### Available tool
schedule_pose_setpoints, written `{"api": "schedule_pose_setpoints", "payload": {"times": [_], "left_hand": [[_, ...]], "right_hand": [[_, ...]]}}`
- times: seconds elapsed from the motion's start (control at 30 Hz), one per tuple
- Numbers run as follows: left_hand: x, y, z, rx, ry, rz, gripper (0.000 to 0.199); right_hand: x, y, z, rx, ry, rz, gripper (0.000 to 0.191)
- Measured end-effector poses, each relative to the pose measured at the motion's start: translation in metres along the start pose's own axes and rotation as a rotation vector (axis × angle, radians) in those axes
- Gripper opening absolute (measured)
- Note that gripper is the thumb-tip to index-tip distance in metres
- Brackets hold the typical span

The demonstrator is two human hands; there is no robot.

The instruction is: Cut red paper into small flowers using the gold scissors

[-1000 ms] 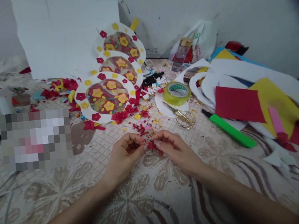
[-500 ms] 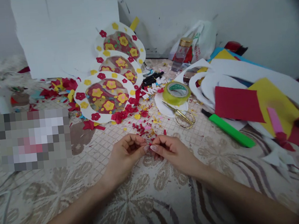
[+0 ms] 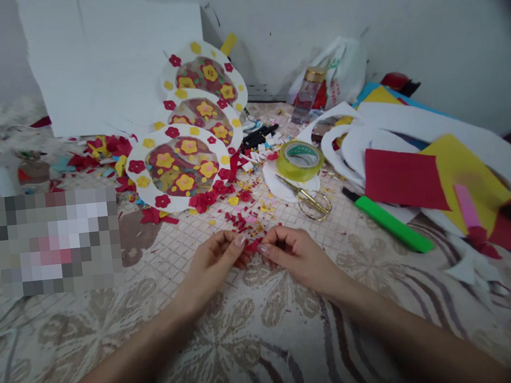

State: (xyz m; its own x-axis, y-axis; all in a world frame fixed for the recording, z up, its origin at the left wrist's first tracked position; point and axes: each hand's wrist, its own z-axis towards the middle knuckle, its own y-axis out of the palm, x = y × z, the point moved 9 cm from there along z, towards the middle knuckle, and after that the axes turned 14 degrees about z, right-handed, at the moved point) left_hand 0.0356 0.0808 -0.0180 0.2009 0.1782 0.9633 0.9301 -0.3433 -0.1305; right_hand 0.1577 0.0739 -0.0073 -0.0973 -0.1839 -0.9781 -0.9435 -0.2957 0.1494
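Note:
My left hand (image 3: 219, 261) and my right hand (image 3: 295, 257) are close together above the patterned cloth, thumbs against curled fingers. A small piece of red paper (image 3: 253, 246) shows between the fingertips, pinched from both sides; its exact shape is too small and partly hidden. Just beyond the fingers lie red paper scraps (image 3: 240, 220). Past those stands a white ring-shaped paper frame (image 3: 135, 185) decorated with red and yellow paper flowers, and two similar ones overlap behind it. Gold scissors (image 3: 313, 203) rest to the right, beside a roll of yellowish tape (image 3: 300, 160).
On the right are a green utility knife (image 3: 394, 224), red paper (image 3: 405, 178), yellow paper (image 3: 465, 165) and white offcuts. A clear bottle (image 3: 307, 96) and a plastic bag (image 3: 350, 71) stand by the wall. A white board (image 3: 120, 60) leans at back left, near a white glue gun (image 3: 3, 170).
My fingertips have drawn slightly apart, the left thumb shifting up and left. More of the red paper shows between them. The view has moved very slightly.

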Motion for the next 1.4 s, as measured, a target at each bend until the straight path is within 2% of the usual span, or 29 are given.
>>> {"api": "schedule_pose_setpoints", "payload": {"times": [0.2,0.33,0.4,0.47,0.57,0.63,0.67,0.73,0.83,0.9,0.97,1.1,1.23,1.3,1.4], "left_hand": [[0.003,0.008,-0.003,-0.102,-0.004,0.110,0.019],[0.004,0.008,-0.005,-0.128,-0.027,0.057,0.018],[0.000,0.009,-0.005,-0.159,-0.060,-0.019,0.019],[-0.007,0.011,-0.004,-0.189,-0.119,-0.122,0.025],[-0.017,0.017,-0.005,-0.245,-0.228,-0.236,0.034],[-0.020,0.020,-0.007,-0.279,-0.274,-0.236,0.028],[-0.019,0.020,-0.007,-0.283,-0.277,-0.222,0.025],[-0.015,0.017,-0.007,-0.252,-0.240,-0.178,0.021],[-0.005,0.009,-0.006,-0.175,-0.137,-0.080,0.020],[0.000,0.007,-0.006,-0.148,-0.085,-0.014,0.020],[0.002,0.008,-0.006,-0.139,-0.058,0.026,0.021],[0.001,0.011,-0.005,-0.166,-0.053,0.040,0.021],[0.000,0.023,-0.006,-0.279,-0.021,0.062,0.021],[0.003,0.022,-0.006,-0.255,0.013,0.095,0.019],[0.008,0.011,-0.005,-0.140,0.049,0.153,0.016]], "right_hand": [[-0.001,0.004,-0.002,-0.040,-0.002,0.007,0.016],[-0.002,0.006,-0.003,-0.058,-0.006,-0.002,0.016],[-0.006,0.003,-0.003,-0.038,-0.045,-0.081,0.016],[-0.016,0.000,-0.005,-0.008,-0.153,-0.246,0.014],[-0.036,0.007,-0.013,-0.034,-0.431,-0.524,0.011],[-0.043,0.016,-0.019,-0.095,-0.572,-0.609,0.015],[-0.044,0.017,-0.020,-0.103,-0.593,-0.607,0.017],[-0.042,0.010,-0.017,-0.042,-0.526,-0.525,0.020],[-0.023,-0.002,-0.007,0.038,-0.230,-0.255,0.016],[-0.007,0.002,-0.004,0.000,-0.047,-0.083,0.018],[0.002,0.008,-0.003,-0.041,0.038,0.023,0.017],[0.004,0.008,-0.002,-0.042,0.037,0.076,0.009],[0.002,0.002,-0.003,-0.018,0.017,0.049,0.007],[0.000,0.002,-0.003,-0.022,0.005,0.012,0.006],[-0.002,0.003,-0.003,-0.035,0.001,-0.051,0.007]]}}
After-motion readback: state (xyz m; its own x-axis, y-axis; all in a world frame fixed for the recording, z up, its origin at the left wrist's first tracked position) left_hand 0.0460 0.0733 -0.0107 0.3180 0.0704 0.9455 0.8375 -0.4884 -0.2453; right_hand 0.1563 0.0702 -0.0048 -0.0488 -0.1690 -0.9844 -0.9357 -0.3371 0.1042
